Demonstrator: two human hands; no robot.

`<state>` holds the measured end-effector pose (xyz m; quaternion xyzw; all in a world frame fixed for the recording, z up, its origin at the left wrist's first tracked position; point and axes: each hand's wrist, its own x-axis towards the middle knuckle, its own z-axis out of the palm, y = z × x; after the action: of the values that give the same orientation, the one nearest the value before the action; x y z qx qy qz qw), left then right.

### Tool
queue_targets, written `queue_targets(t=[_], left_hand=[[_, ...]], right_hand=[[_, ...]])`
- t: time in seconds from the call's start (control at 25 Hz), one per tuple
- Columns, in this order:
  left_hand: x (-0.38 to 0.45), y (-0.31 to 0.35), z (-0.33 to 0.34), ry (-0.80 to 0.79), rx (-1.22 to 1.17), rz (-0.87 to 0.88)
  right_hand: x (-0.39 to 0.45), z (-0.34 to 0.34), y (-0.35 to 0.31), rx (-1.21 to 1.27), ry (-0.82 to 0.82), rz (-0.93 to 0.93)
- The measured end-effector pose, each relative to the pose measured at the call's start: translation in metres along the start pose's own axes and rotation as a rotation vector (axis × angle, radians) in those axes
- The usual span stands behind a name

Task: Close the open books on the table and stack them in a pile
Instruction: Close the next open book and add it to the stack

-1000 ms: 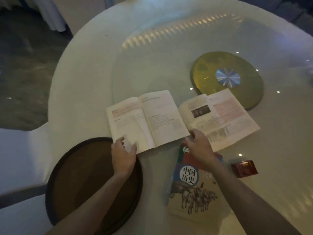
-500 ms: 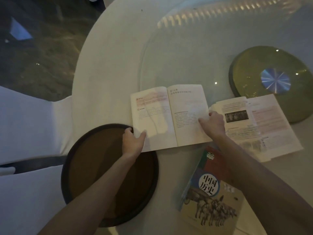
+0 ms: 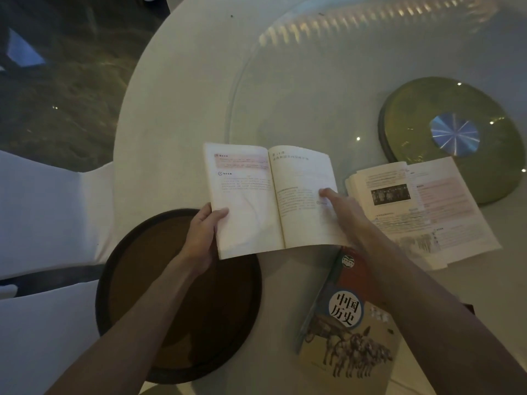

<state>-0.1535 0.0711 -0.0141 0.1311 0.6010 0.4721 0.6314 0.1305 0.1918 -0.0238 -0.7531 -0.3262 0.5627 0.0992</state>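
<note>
An open book (image 3: 256, 195) with white text pages lies in the middle, partly over a dark round tray. My left hand (image 3: 204, 238) grips its lower left corner, thumb on the page. My right hand (image 3: 345, 212) holds the right page's outer edge, fingers curled on it, and that page is raised a little. A second open book (image 3: 422, 212) with a black-and-white photo lies flat to the right. A closed book (image 3: 348, 332) with a horse-and-chariot cover lies near me, partly under my right forearm.
The dark brown round tray (image 3: 182, 309) sits at the near left on the white round table (image 3: 182, 109). A green-gold disc (image 3: 453, 135) with a shiny centre lies at the far right under the glass top. White-covered chairs (image 3: 42, 223) stand to the left.
My left hand has closed on the open book's left corner. My right hand moved from the book's bottom edge up to its right page, which has lifted slightly. The camera shifted left.
</note>
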Motion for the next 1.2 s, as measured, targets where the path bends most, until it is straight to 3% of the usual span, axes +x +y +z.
queue_targets(t=[0.12, 0.24, 0.4, 0.68, 0.8, 0.96, 1.04, 1.2], left_hand=[[-0.007, 0.012, 0.009, -0.051, 0.03, 0.033], [-0.016, 0.018, 0.023, -0.065, 0.034, 0.046], [-0.036, 0.014, 0.057, -0.125, 0.177, 0.063], [-0.048, -0.044, 0.099, -0.265, 0.348, -0.116], [-0.051, -0.059, 0.085, -0.133, 0.462, -0.029], [-0.058, -0.054, 0.056, 0.095, 0.489, 0.035], [-0.06, -0.048, 0.055, 0.074, 0.476, 0.0], [-0.081, -0.047, 0.095, -0.096, 0.522, 0.052]], right_hand=[[-0.017, -0.002, 0.006, 0.261, -0.166, 0.024], [-0.032, 0.0, 0.016, 0.406, -0.174, -0.107], [-0.062, 0.009, 0.016, 0.333, -0.147, -0.254], [-0.088, 0.022, 0.033, 0.227, -0.15, -0.312], [-0.09, 0.019, 0.051, 0.272, -0.087, -0.293], [-0.108, -0.005, 0.072, 0.437, -0.152, -0.265], [-0.12, -0.018, 0.084, 0.503, -0.171, -0.271], [-0.146, -0.046, 0.127, 0.557, -0.057, -0.268]])
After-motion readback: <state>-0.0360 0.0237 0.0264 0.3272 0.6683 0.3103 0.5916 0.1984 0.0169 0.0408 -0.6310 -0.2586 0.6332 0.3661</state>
